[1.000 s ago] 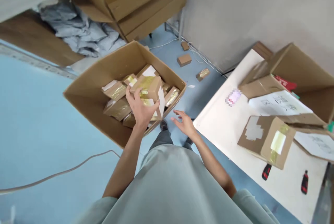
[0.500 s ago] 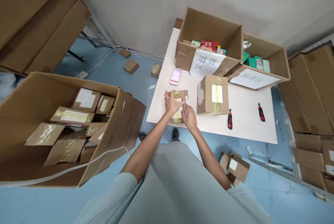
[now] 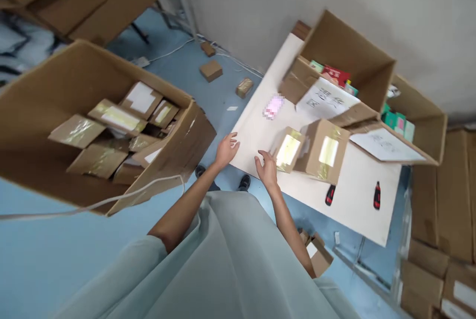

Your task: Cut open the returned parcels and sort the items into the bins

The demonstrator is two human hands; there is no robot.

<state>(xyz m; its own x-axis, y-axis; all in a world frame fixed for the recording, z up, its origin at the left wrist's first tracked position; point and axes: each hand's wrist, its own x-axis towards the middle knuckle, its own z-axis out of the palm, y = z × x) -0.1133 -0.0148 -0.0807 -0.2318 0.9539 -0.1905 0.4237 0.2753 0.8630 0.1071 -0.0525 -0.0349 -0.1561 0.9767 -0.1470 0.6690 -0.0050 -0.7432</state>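
Observation:
My left hand (image 3: 226,151) hovers at the table's left front corner, its fingers apart and nothing in them. My right hand (image 3: 267,169) is also open, just left of a small taped cardboard box (image 3: 288,150); whether it touches that box I cannot tell. The small box stands against a larger taped cardboard box (image 3: 324,153) with a white label. Behind them a phone (image 3: 273,106) lies on the white table (image 3: 253,133). Two red and black box cutters (image 3: 329,195) rest on the table to the right.
At left stands a large open carton (image 3: 201,140) holding several taped parcels, with a white cable (image 3: 141,190) across it. Two open bins with paper signs (image 3: 327,100) stand at the table's back. Small boxes (image 3: 210,70) lie on the floor.
Both hands have let go of the small box, which now stands against the larger one. My left hand has moved left, off the box. The view has turned toward the left.

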